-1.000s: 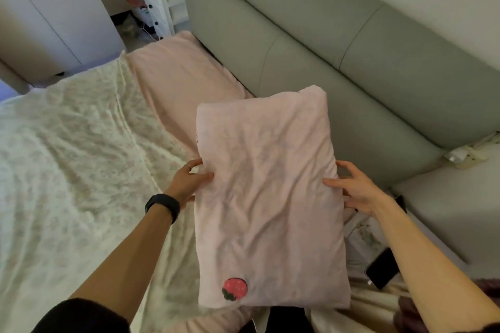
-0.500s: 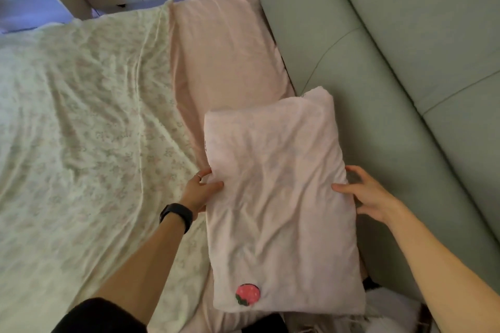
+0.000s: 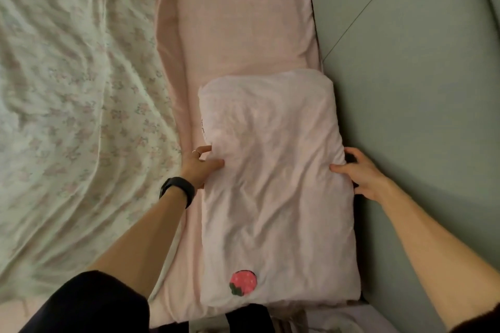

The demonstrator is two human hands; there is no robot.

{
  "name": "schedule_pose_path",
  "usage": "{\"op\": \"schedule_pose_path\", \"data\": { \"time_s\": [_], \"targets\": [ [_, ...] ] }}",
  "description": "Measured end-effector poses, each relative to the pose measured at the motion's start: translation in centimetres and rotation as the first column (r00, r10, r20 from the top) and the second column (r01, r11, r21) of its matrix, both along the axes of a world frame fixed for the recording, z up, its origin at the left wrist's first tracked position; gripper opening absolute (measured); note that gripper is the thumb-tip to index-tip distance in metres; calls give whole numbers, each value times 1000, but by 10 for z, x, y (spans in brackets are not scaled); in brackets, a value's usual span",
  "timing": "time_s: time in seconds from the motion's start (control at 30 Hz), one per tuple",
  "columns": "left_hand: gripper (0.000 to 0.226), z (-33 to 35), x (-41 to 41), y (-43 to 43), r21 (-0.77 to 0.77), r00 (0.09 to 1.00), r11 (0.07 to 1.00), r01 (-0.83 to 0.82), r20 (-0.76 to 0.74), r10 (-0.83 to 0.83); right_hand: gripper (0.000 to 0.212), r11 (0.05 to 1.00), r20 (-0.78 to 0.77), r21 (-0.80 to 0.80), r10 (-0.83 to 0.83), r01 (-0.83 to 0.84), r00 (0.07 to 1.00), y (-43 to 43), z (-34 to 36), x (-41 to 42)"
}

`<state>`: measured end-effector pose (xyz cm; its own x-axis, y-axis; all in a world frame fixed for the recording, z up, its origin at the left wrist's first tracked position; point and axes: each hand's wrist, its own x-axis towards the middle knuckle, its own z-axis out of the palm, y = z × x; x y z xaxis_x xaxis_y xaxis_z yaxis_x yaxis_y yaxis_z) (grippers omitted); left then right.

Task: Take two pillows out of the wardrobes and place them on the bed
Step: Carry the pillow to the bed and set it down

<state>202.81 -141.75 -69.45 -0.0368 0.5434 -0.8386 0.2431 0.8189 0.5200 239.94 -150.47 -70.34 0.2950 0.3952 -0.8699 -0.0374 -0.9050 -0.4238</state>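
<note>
The pillow [image 3: 276,197], pale pink with a strawberry patch [image 3: 242,282] near its close end, lies lengthwise at the head of the bed, low over or already resting on the pink bedding [image 3: 235,21]; its right edge is just beside the grey-green headboard [image 3: 419,89].

The left hand [image 3: 200,167] grips the pillow's left edge, thumb on top, fingers at the side; the right hand [image 3: 359,173] grips the right edge, thumb on top, fingers curled round between pillow and headboard.

Procedure, as I judge it from here: lower both edges together so the pillow lands flat; keep it square to the headboard; draw the right fingers out of the gap before letting go, or they may drag the edge askew; release the left hand last and smooth the case. Whether the far pink stretch includes the other pillow, I cannot tell.

Compared with half a second ago: the pillow sits lower and closer against the headboard; both hands hold the same places on its edges; the view has tipped downward, so the wardrobe and floor are gone from the top; the floral cover [image 3: 67,89] fills the left as before; the black wristband [image 3: 177,189] remains on the left wrist.
</note>
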Motion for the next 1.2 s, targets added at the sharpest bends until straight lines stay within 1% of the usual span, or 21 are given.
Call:
{"op": "schedule_pose_path", "data": {
  "time_s": [0.1,0.2,0.3,0.37,0.43,0.47,0.5,0.57,0.6,0.63,0.67,0.7,0.73,0.77,0.8,0.83,0.87,0.97,1.0,1.13,1.2],
  "targets": [
    [42,2,-2,6,-20,1000,1000,8,-19,-8,63,1000,19,4,-4,4,1000,5,-2,1],
    [42,13,0,12,-28,1000,1000,-8,12,9,61,997,87,68,-38,32,995,8,6,1],
    [47,20,5,22,10,1000,1000,-29,11,29,61,988,188,151,-43,14,981,25,16,-1],
    [57,17,11,28,39,1000,999,3,-14,-3,60,985,280,168,-10,-39,960,39,19,-3],
    [62,7,19,30,102,990,988,112,-98,-102,60,980,379,81,138,-181,915,45,16,-6],
    [61,3,22,28,131,989,985,109,-118,-93,61,966,403,8,234,-259,885,44,13,-10],
    [58,0,26,24,154,995,987,49,-88,-36,61,948,411,-56,307,-313,858,40,9,-14],
    [59,-9,34,12,178,998,983,-44,-27,49,60,925,426,-139,377,-352,822,28,3,-22],
    [64,-14,38,5,202,997,979,-5,-70,20,58,923,451,-154,382,-352,806,20,1,-26],
    [68,-18,41,-2,238,979,965,106,-194,-59,57,924,510,-145,377,-355,773,11,-1,-30],
    [70,-22,44,-10,276,913,925,261,-382,-144,56,922,599,-111,360,-370,715,-1,-3,-35],
    [70,-24,47,-18,315,804,848,426,-562,-196,55,910,703,-50,325,-411,633,-14,-5,-43],
    [70,-28,50,-27,350,700,736,579,-677,-228,56,875,796,15,283,-483,535,-25,-7,-52],
    [71,-32,55,-36,374,620,605,702,-739,-263,57,819,856,57,254,-571,450,-33,-10,-61],
    [73,-39,60,-47,380,560,489,785,-772,-299,60,756,881,73,258,-651,398,-40,-16,-68],
    [74,-48,64,-56,373,519,417,829,-791,-324,63,701,877,62,302,-711,375,-45,-24,-73],
    [76,-59,66,-62,360,504,406,840,-795,-338,67,672,852,36,366,-739,374,-48,-34,-77],
    [78,-87,68,-62,288,531,535,794,-758,-379,71,671,775,-65,500,-739,386,-51,-69,-77],
    [79,-96,68,-60,258,524,559,788,-758,-389,71,665,763,-92,526,-741,376,-52,-79,-76],
    [82,-127,68,-53,166,443,541,824,-784,-435,66,665,763,-151,549,-731,342,-59,-111,-78],
    [82,-129,70,-48,129,414,526,840,-780,-470,66,666,751,-158,561,-729,349,-55,-113,-80]
  ]
}}
